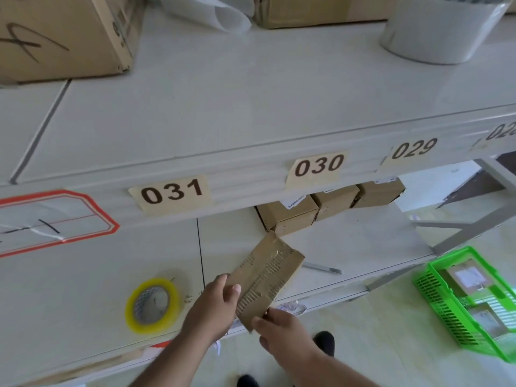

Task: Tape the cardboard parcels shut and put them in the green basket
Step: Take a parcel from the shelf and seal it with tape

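A pale grey shelf (251,113) of smooth metal fills most of the view, with a lower deck (349,247) beneath its front rail. Three tan number labels sit on the rail: 031 (171,192), 030 (318,164) and 029 (413,148); a fourth at the right edge is cut off. A red-bordered label (55,222) lies left of them.

On the top deck stand two large brown cartons, one at far left (61,34), one at the back (321,9), plus a roll of white film (444,29).

The green basket (446,311), a slotted plastic crate, sits on the tiled floor at the right; two parcels lie inside it.

Three small cardboard boxes (290,213) stand in a row on the lower deck, touching side by side, each with a white sticker.

Both forearms reach up from below. The left hand (215,305) grips the parcel (265,275) at its left edge, thumb on top, fingers curled beneath. The right hand (282,328) pinches its lower corner between thumb and fingers. The parcel is flat, torn so its ribbed corrugation shows, with glossy clear tape along its middle; it is held tilted above the lower deck's front edge.

One roll of yellowish clear tape (152,304) lies flat on the deck, left of the hands. A slim metal tool (324,267) lies just right of the parcel.
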A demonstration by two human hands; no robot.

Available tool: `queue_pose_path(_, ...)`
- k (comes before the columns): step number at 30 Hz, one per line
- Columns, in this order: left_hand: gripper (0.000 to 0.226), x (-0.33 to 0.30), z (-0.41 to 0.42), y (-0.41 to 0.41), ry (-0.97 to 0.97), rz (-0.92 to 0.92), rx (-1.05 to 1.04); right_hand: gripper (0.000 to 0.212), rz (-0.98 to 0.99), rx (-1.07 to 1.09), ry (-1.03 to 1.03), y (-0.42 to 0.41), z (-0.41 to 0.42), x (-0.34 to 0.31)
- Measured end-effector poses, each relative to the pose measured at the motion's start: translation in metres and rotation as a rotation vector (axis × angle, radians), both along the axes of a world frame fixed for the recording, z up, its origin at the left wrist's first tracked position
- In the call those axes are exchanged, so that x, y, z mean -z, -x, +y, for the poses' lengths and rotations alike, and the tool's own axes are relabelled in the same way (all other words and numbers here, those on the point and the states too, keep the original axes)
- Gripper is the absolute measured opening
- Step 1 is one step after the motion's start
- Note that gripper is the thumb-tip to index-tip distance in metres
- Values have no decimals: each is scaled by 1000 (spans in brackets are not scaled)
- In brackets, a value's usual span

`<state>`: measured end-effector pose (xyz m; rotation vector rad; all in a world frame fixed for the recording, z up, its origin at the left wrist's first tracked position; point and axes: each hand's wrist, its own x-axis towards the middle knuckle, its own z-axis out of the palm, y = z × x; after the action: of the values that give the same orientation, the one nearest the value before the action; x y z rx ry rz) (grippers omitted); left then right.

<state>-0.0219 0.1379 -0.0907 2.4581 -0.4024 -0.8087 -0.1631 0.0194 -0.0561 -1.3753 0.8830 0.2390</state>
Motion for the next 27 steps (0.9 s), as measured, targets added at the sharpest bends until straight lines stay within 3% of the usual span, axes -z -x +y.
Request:
queue_pose_path(2,52,3,0,3,-1,-59,-29,32,63,-100,128,5,-2,-2)
queue_pose_path(5,64,9,-6,11,114,38,-242,31,135,-162,727,15,-19,2)
queue_pose_path(7,56,11,-10,16,244,287,-482,28,-155,-155,1046,10,-25,5)
queue_pose_path(9,43,9,-13,19,314,449,-611,32,-370,-371,1169,-5,-23,17)
queue_pose_path(12,29,14,-14,21,401,515,-703,43,-411,-724,1321,-20,-20,40)
queue_pose_path(15,26,16,-15,19,399,523,-705,49,-333,-811,1395,-19,-18,50)
queue_pose_path(19,32,15,-15,21,375,518,-682,57,-161,-688,1433,-29,-29,54)
queue_pose_path(23,36,14,-17,18,369,521,-682,80,70,-677,1274,-51,-57,44)
queue_pose_path(27,43,14,-18,15,353,517,-681,82,136,-640,1235,-62,-61,37)
